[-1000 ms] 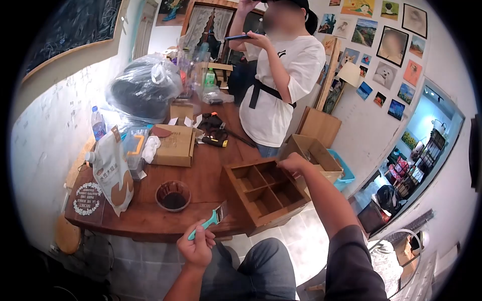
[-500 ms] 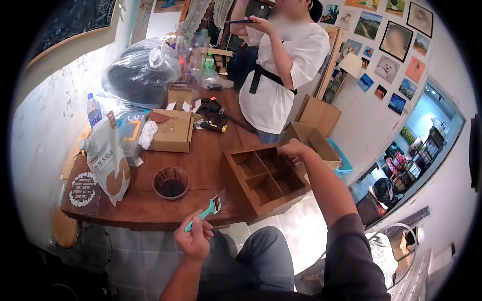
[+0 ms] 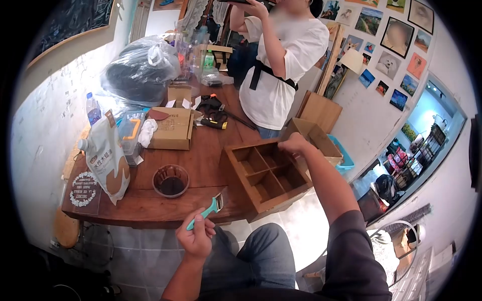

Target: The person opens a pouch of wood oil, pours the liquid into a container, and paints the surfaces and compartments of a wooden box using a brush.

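Clock hours run from the middle of the view, 12 straight ahead. The wooden bench (image 3: 207, 159) spreads from about 7 to 11. At 1, a co-worker in a white shirt (image 3: 278, 83) stands at its far side with both forearms raised. A plastic-wrapped bundle (image 3: 139, 72) sits at 10. The wooden box (image 3: 270, 173), open and split into four compartments, lies at 4 by the bench's right-hand end, its openings facing up at a slant. A cardboard carton (image 3: 171, 131) is between 9 and 10, and a white-and-brown pouch (image 3: 105, 161) stands at 9 with its cap at the upper left.

Of the hands, the right (image 3: 295, 144), at 3, grips the box's far rim, its fingertips partly hidden; the left (image 3: 196, 235), at 7, is closed around a turquoise-handled brush (image 3: 205, 214). The bowl (image 3: 170, 173) of dark liquid rests at 8. The brush's bristles point to 1, just beside the box.
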`<state>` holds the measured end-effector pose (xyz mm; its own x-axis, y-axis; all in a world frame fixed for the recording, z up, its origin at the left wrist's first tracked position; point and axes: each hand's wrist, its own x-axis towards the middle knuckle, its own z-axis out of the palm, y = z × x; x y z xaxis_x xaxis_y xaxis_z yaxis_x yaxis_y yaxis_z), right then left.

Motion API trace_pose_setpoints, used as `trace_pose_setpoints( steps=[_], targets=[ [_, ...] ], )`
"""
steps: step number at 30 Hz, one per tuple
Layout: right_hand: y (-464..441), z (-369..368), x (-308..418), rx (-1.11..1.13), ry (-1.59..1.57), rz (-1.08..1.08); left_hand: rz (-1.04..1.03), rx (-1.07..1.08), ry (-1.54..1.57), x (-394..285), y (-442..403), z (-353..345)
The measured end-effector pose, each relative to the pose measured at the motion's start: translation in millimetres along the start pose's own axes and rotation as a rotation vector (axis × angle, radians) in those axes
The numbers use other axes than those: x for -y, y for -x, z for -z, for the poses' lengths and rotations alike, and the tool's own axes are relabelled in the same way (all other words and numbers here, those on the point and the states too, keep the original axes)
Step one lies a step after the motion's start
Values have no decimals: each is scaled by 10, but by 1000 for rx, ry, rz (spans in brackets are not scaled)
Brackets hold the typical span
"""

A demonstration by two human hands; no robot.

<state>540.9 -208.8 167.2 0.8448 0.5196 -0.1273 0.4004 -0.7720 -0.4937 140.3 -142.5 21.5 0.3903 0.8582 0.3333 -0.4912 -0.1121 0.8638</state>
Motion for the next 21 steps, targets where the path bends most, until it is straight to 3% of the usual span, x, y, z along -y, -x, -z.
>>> trace_pose_setpoints(
  steps=[4, 9, 11, 14, 17, 21],
  targets=[
    [-65, 65, -126, -134, -25, 106, -8, 13, -14, -36, -45, 20],
    [60, 275, -219, -149, -140, 165, -1, -16, 25, -228, -373, -5],
    [158, 336, -254, -150, -464, 155, 2, 3, 63, -351, -583, -48],
    [454, 447, -177, -161, -609, 164, 166, 58, 113, -559, -891, -173],
    [622, 511, -161, -150, -688, 177, 430, 300, 124, -564, -1054, -349],
    [677, 547, -213, -139, -769, 215, 426, 429, -80, -434, -1268, -473]
  ],
)
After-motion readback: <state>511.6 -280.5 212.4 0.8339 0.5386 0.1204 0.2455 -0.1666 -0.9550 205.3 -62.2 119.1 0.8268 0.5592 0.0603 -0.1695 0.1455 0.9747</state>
